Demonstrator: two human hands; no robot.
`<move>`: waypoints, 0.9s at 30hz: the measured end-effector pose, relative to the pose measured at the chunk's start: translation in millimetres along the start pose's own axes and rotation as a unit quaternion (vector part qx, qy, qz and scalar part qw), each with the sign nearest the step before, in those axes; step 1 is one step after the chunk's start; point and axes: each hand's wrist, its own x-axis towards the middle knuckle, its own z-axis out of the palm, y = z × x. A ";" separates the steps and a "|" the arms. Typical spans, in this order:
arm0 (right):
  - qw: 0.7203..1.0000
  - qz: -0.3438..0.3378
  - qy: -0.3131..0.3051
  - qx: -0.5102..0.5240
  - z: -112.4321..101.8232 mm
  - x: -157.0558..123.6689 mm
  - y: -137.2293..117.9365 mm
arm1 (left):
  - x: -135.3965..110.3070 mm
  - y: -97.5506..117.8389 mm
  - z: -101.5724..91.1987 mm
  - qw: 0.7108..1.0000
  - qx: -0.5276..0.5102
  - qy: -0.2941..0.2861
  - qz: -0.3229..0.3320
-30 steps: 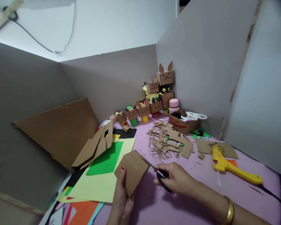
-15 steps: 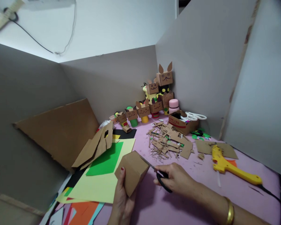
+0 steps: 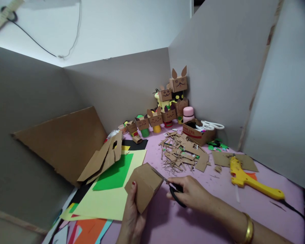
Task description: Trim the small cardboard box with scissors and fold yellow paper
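My left hand (image 3: 135,212) grips a small brown cardboard box (image 3: 141,188) from below, its thumb pressed on the near face. The box is tilted, with an edge toward the right. In my right hand (image 3: 190,194) is a pair of black-handled scissors (image 3: 178,196), fingers through the loops. Their metal blades reach left against the upper right edge of the box; I cannot tell how far they go into the cardboard. Left of the box lie a green sheet (image 3: 114,173) and a pale yellow sheet (image 3: 104,203).
Cardboard scraps (image 3: 179,154) are heaped beyond my hands. A yellow glue gun (image 3: 256,184) lies at the right beside a cardboard piece. Cardboard animal figures (image 3: 155,119) stand at the back near a pink flask (image 3: 188,114) and a box of tools (image 3: 199,135). Cardboard sheets (image 3: 63,139) lean at left.
Hands, box and scissors stay in nearly the same place. The scissors' blades have shifted very slightly along the box's upper right edge.
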 end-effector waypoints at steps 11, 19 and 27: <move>1.000 -0.010 0.013 -0.024 -0.4 2.7 1.0 | 0.0 -2.3 -1.0 1.000 0.012 0.005 0.001; 1.000 -0.010 0.014 -0.005 1.9 1.1 2.4 | -1.0 -1.4 -0.6 1.000 0.023 0.013 -0.011; 1.000 -0.018 0.017 0.001 0.7 4.0 5.7 | -1.3 -8.1 -2.1 0.999 0.034 -0.007 -0.039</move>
